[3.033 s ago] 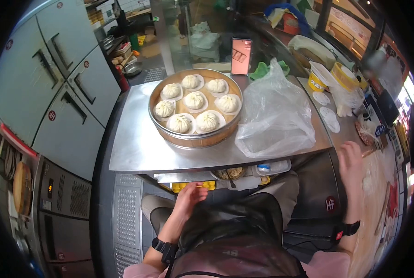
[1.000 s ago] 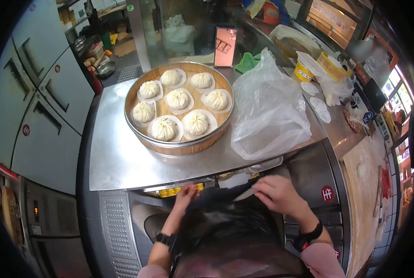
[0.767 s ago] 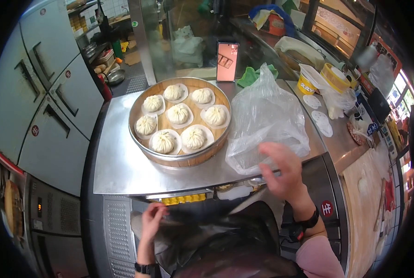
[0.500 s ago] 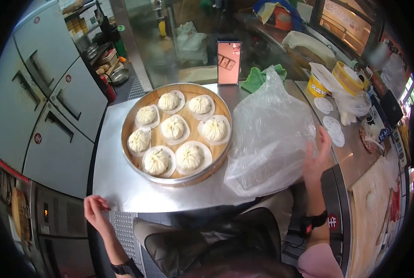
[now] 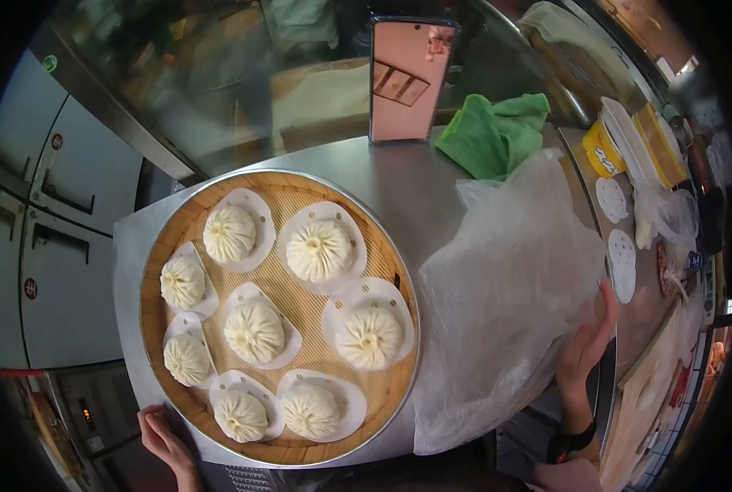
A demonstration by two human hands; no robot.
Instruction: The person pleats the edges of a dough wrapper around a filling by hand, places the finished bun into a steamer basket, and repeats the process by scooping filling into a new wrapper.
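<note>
A round bamboo steamer (image 5: 154, 328) with a metal rim stands on the steel table, lined with a woven mat. Several pleated buns (image 5: 254, 330) sit in it, each on a perforated white paper liner (image 5: 251, 221). My left hand (image 5: 166, 443) is at the table's front left edge, near the steamer's lower left rim, its fingers loosely bent and holding nothing. To the right of the steamer, a clear plastic bag (image 5: 497, 303) lies spread out, fairly flat. My right hand (image 5: 586, 348) is beside the bag's right edge, open with fingers stretched upward.
A phone (image 5: 407, 82) stands upright behind the steamer. Next to it lies a green cloth (image 5: 497, 135). On the right counter are a yellow tub (image 5: 604, 152) and loose perforated papers (image 5: 622, 266). White fridge doors (image 5: 75, 287) stand at the left.
The view has come closer to the table, so the steamer looks larger. The plastic bag has gone from puffed up to flatter. Both hands now appear lower in view.
</note>
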